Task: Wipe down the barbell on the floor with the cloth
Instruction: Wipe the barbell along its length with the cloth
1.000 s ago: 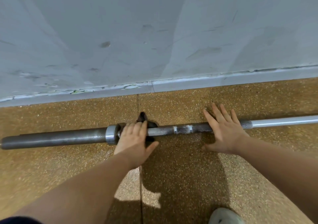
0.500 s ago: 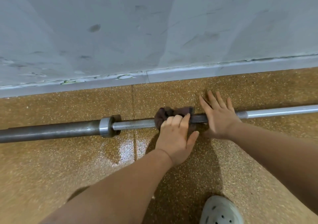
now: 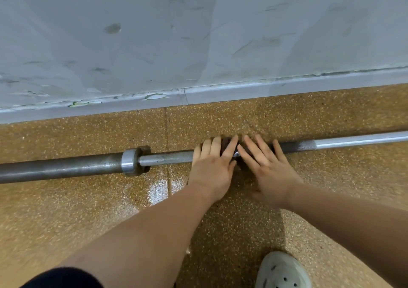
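Observation:
The steel barbell [image 3: 167, 157] lies on the speckled floor, parallel to the wall, its thick sleeve and collar [image 3: 130, 161] to the left. My left hand [image 3: 212, 166] lies over the shaft just right of the collar, fingers wrapped over the dark cloth [image 3: 225, 143], of which only a sliver shows between the fingers. Straight fingers of my right hand [image 3: 265, 166] press flat on the knurled shaft, right against the left hand.
A grey wall with a skirting board [image 3: 242, 93] runs close behind the bar. My pale clog shoe [image 3: 282, 272] is at the bottom right. A glossy wet-looking patch [image 3: 157, 190] shines on the brown floor below the shaft.
My left hand slid the cloth rightward along the shaft, from the collar until it met the right hand. The right hand stayed pressed on the bar.

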